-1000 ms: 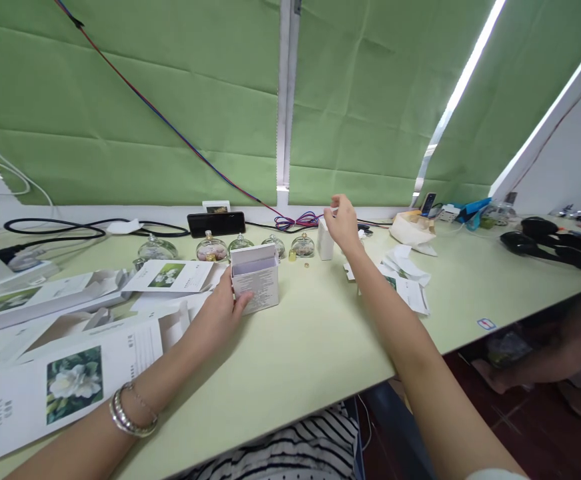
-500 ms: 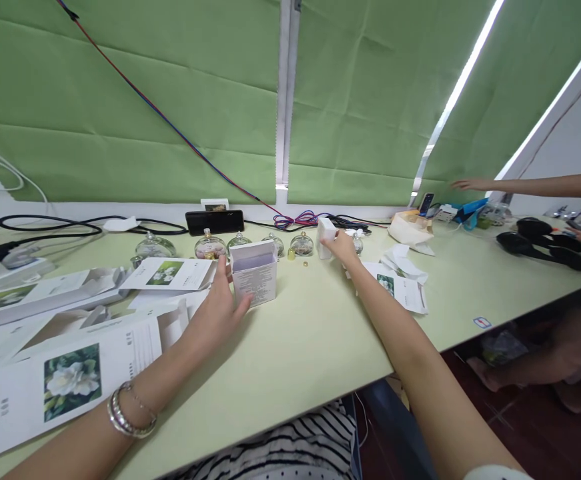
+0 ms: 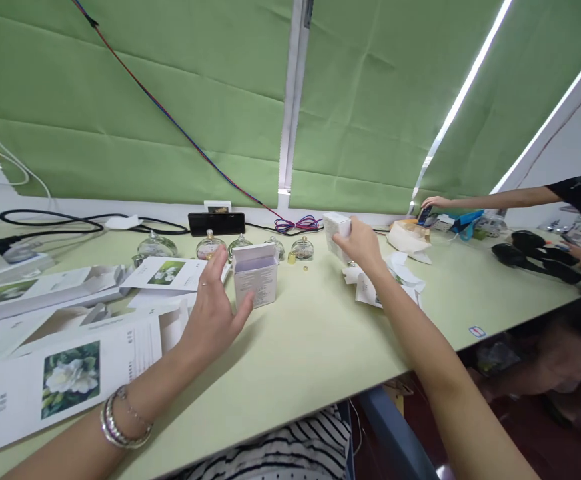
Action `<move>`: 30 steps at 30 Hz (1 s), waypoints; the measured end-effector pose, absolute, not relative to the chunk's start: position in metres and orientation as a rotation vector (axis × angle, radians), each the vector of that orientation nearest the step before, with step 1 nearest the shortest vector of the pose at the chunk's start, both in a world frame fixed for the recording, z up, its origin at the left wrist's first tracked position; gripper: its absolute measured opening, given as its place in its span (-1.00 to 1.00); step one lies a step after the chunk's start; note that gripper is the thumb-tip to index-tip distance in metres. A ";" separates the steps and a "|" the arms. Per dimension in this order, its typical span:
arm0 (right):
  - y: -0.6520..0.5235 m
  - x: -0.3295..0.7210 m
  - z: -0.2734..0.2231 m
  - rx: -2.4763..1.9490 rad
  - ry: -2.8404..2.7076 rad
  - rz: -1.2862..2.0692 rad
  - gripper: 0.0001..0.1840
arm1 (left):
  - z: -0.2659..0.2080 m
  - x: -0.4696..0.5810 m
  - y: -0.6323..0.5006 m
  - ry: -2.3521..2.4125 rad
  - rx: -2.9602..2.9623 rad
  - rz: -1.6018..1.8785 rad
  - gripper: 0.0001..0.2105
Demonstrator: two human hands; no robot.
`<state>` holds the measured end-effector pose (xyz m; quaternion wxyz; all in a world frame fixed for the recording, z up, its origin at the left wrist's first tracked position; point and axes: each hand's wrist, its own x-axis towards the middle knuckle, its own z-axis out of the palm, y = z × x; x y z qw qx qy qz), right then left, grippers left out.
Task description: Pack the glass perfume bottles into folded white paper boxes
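My left hand (image 3: 219,310) has its fingers spread beside an open-topped white box (image 3: 256,283) with small printed text, which stands upright on the table. My right hand (image 3: 363,245) grips a small white box (image 3: 337,230), raised above the table, thumb and fingers on its sides. Behind the open box is a row of round glass bottles, including one with a gold cap (image 3: 210,245) and a clear one (image 3: 302,249). A small gold cap (image 3: 291,258) lies near them. Crumpled white paper packaging (image 3: 365,287) lies under my right forearm.
Flat white cartons with flower pictures (image 3: 70,380) cover the left side of the table (image 3: 290,360). A black phone (image 3: 217,224) leans at the back among cables. A cloth bag (image 3: 408,240) and black headphones (image 3: 540,257) lie right, where another person's arm (image 3: 500,199) reaches in.
My right hand has lifted the small white box and brought it slightly nearer. My left hand's fingers have come off the open box. The other person's hand now touches an upright phone.
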<state>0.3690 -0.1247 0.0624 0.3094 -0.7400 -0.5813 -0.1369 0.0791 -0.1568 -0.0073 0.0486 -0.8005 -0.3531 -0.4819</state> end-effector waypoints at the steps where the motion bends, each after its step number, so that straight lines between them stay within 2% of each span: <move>1: -0.142 0.363 0.068 -1.903 -1.593 -0.392 -0.76 | -0.007 0.080 -0.158 -1.053 -2.430 -1.479 -0.23; 5: -0.206 0.333 0.066 -1.718 -1.831 -0.324 -0.82 | -0.012 0.082 -0.154 -1.095 -2.483 -1.478 -0.22; 9: -0.232 0.310 0.028 -1.464 -1.991 0.113 -0.79 | -0.013 0.078 -0.153 -1.077 -2.412 -1.582 -0.33; 12: -0.232 0.301 0.006 -1.238 -2.052 0.465 -0.75 | -0.006 0.074 -0.160 -0.703 -2.475 -1.571 -0.49; 15: -0.219 0.305 0.002 -1.049 -2.147 0.774 -0.63 | -0.002 0.074 -0.169 -0.434 -2.774 -1.356 -0.58; 18: -0.193 0.317 0.009 -0.820 -2.205 1.158 -0.44 | -0.001 0.076 -0.172 -0.410 -2.934 -1.219 -0.67; 22: -0.145 0.315 0.010 -0.903 -1.848 1.039 -0.35 | -0.001 0.077 -0.171 -0.425 -2.979 -1.194 -0.72; 25: -0.114 0.293 -0.005 -0.907 -1.870 1.011 -0.18 | -0.001 0.075 -0.170 -0.405 -2.970 -1.195 -0.73; 30: -0.098 0.270 -0.032 -0.933 -1.882 0.958 -0.41 | -0.003 0.074 -0.170 -0.415 -3.017 -1.161 -0.71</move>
